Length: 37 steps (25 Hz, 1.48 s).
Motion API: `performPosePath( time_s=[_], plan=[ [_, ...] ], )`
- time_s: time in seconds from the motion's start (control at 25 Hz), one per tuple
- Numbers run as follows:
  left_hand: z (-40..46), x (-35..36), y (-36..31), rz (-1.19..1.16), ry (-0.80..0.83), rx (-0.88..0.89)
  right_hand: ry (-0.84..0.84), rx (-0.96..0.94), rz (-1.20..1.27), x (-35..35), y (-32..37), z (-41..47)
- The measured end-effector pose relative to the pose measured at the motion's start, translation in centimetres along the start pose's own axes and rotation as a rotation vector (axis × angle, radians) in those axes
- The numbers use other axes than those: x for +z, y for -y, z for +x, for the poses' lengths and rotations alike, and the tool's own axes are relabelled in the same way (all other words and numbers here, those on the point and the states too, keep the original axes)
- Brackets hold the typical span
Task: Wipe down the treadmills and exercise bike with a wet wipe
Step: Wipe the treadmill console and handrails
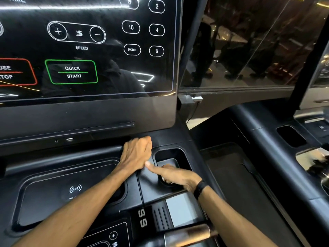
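I cannot see a wet wipe: the left hand point(136, 154) is curled with its palm side down on the treadmill console point(156, 118), hiding whatever lies beneath its fingers. The right hand point(175, 174) covers part of the cup recess point(173, 154) beneath it. Left of the left hand, the red stop button point(17, 72) is cut by the frame edge. Right of the right hand, the neighbouring machine point(313, 157) is blurred and cropped.

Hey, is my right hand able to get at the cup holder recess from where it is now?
Probably yes. The right hand already lies over the front rim of the cup holder recess, and nothing sits in it; the left hand is beside it, not across.
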State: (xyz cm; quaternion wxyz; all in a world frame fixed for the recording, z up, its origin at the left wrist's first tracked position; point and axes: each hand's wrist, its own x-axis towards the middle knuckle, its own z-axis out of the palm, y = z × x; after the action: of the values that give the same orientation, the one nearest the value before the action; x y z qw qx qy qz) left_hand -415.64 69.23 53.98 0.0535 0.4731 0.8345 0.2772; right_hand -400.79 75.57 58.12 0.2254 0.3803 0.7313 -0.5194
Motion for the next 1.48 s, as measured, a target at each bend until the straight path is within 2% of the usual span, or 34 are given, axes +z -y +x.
performPosePath(
  time_s=[0.16,0.24,0.48,0.64,0.72,0.8,0.92,1.08,1.2,1.32,1.48],
  plan=[
    [-0.1,-0.4,0.4,-0.056,0.02,-0.029,-0.158,-0.053,0.176,0.6,1.3,1.3],
    [0.0,-0.4,0.2,-0.033,0.027,-0.032,-0.154,-0.071,0.262,1.6,1.2,1.5],
    [0.3,0.1,0.0,0.047,0.009,-0.028,-0.166,-0.038,0.066,1.1,0.0,-0.3],
    [0.4,-0.2,-0.1,0.054,0.039,-0.025,-0.296,-0.205,0.388,2.1,1.6,1.2],
    [0.4,-0.2,-0.2,0.064,0.041,-0.024,-0.34,-0.26,0.419,2.9,1.6,1.1],
    [0.4,-0.2,-0.3,0.077,0.023,-0.017,-0.343,-0.291,0.207,2.7,0.1,-0.2],
    [0.2,-0.3,-0.4,0.099,0.001,0.029,-0.282,-0.258,-0.326,2.0,-3.5,-2.4],
    [-0.2,-0.7,-0.4,0.139,-0.001,0.092,-0.308,-0.377,-0.897,-0.5,-6.3,-3.7],
    [-0.3,-0.8,-0.6,0.154,0.014,0.119,-0.287,-0.471,-1.153,-4.0,-7.6,-3.4],
    [-0.3,-0.7,-0.7,0.177,0.024,0.12,-0.344,-0.646,-1.409,-6.6,-9.1,-2.0],
    [-0.3,-0.8,-1.0,0.239,0.015,0.122,-0.263,-0.747,-1.581,-9.2,-8.5,0.1]
  ],
)
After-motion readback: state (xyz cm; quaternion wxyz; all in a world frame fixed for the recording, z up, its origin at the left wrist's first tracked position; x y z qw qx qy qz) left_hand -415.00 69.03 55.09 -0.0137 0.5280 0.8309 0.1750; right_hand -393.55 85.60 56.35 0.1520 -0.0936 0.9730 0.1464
